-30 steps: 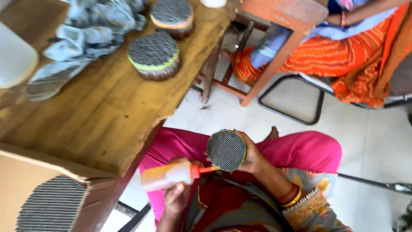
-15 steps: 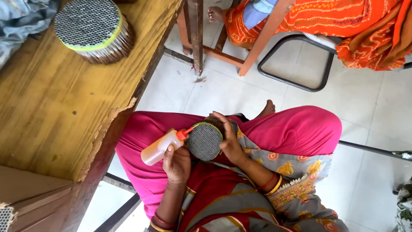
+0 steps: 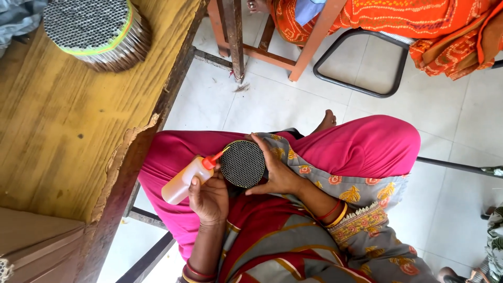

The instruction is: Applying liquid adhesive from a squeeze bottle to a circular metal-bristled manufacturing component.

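My right hand (image 3: 275, 170) grips a round bundle of thin dark tubes (image 3: 242, 163), its honeycomb end facing up, over my pink-clad lap. My left hand (image 3: 209, 198) holds a small squeeze bottle (image 3: 183, 181) with a pale orange body and a red nozzle. The nozzle tip touches the bundle's upper left rim. Bangles show on both wrists.
A wooden table (image 3: 68, 136) fills the left side, its chipped edge close to my knee. On it stands another round tube bundle (image 3: 97, 29) banded in green, beside grey cloth (image 3: 18, 18). A person in orange clothing (image 3: 398, 23) sits across on a black-framed chair (image 3: 361, 68).
The view has tilted down and away from the table. The bundle and bottle sit lower over my lap, and the nozzle now touches the bundle's rim.
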